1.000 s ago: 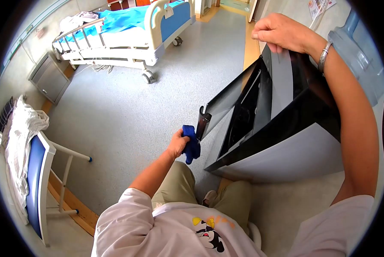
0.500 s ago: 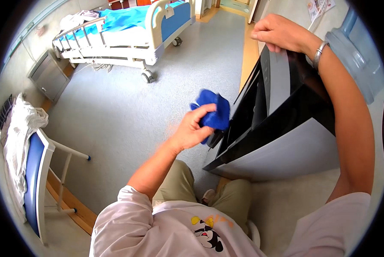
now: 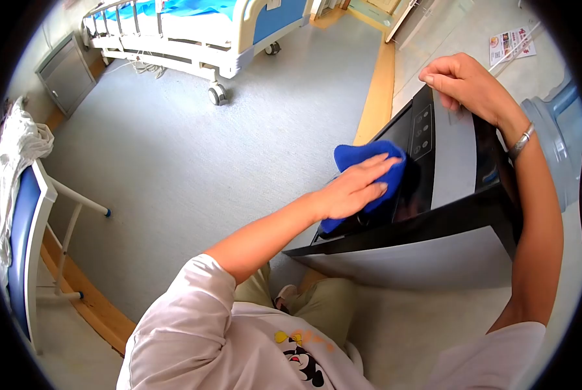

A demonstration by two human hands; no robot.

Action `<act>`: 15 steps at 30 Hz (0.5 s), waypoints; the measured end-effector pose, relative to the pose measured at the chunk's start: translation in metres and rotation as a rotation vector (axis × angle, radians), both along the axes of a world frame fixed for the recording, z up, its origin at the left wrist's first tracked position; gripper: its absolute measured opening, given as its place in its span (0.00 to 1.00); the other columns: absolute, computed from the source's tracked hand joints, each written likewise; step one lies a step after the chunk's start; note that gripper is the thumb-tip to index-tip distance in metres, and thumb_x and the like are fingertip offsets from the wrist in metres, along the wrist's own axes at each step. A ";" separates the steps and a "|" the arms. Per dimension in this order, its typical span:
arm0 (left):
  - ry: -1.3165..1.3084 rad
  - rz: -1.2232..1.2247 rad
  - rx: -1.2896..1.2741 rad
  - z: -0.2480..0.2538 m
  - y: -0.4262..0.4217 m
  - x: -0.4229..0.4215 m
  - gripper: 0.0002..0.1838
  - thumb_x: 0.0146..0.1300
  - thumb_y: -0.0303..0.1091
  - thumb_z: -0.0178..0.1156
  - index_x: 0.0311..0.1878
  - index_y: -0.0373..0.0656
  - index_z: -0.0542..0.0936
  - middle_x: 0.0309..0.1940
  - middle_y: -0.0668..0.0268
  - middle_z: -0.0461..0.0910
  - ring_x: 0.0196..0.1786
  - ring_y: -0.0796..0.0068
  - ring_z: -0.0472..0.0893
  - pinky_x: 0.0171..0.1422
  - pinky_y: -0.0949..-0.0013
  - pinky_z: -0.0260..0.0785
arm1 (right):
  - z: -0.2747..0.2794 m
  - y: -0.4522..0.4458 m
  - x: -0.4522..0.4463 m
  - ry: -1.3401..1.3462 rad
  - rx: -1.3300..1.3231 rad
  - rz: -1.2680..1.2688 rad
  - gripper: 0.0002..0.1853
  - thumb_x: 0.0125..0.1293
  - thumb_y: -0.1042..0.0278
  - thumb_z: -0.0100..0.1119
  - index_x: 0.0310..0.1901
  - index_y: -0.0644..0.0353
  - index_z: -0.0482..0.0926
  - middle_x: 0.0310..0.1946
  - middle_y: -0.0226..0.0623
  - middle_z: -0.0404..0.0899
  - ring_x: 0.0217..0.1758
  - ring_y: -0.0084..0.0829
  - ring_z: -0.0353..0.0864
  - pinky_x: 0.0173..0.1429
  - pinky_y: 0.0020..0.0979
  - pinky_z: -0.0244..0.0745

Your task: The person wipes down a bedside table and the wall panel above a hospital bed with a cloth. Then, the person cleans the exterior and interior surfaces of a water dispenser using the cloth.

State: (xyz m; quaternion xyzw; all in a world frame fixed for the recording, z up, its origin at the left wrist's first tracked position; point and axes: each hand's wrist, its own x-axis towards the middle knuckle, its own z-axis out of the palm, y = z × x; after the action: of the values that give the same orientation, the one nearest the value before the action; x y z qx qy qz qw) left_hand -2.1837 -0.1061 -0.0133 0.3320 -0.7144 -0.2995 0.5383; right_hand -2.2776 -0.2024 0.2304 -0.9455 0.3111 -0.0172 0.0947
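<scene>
My left hand (image 3: 356, 188) presses a blue cloth (image 3: 362, 154) against the dark front of a black-and-grey appliance (image 3: 456, 159), which looks like a water dispenser. Its fingers lie stretched over the cloth, just below a panel of buttons (image 3: 423, 132). At the appliance's upper edge rests my right hand (image 3: 463, 84), fingers curled in and thumb against them. I see nothing held in it. A silver bracelet (image 3: 521, 142) circles that wrist.
A large clear-blue water bottle (image 3: 560, 140) is beyond my right forearm. A wheeled bed (image 3: 229, 55) stands ahead, near a metal cabinet (image 3: 67, 73). On the left, a blue-padded chair (image 3: 25, 227) carries white fabric (image 3: 15, 149). A printed sheet (image 3: 512, 44) is at upper right.
My left hand has moved right with the cloth, from beside the appliance onto its front. The view has shifted, and the appliance's button panel shows more fully.
</scene>
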 end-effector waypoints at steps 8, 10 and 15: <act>0.255 0.058 0.089 -0.002 -0.117 -0.015 0.28 0.66 0.34 0.44 0.68 0.40 0.53 0.67 0.51 0.54 0.71 0.62 0.52 0.72 0.70 0.43 | -0.002 0.001 -0.002 -0.060 0.017 0.010 0.14 0.61 0.61 0.51 0.26 0.63 0.75 0.12 0.26 0.67 0.17 0.16 0.66 0.23 0.20 0.62; 0.241 0.094 0.204 -0.010 -0.139 -0.014 0.29 0.66 0.38 0.42 0.68 0.38 0.52 0.67 0.51 0.54 0.71 0.60 0.53 0.72 0.69 0.44 | 0.000 0.000 -0.001 -0.029 -0.001 -0.007 0.14 0.61 0.60 0.51 0.27 0.63 0.76 0.13 0.26 0.68 0.17 0.16 0.66 0.23 0.20 0.62; 0.178 0.226 0.386 -0.092 -0.151 -0.023 0.28 0.67 0.42 0.39 0.68 0.46 0.53 0.61 0.50 0.65 0.64 0.60 0.64 0.67 0.66 0.53 | 0.001 0.002 -0.001 -0.008 -0.026 0.006 0.14 0.62 0.60 0.51 0.31 0.64 0.78 0.13 0.26 0.67 0.18 0.15 0.67 0.24 0.19 0.63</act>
State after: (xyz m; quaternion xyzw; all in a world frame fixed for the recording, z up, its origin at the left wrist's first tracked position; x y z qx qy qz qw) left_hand -2.2063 -0.2576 -0.1053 0.4790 -0.5520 -0.3963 0.5557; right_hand -2.2791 -0.2003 0.2309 -0.9475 0.3077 -0.0248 0.0837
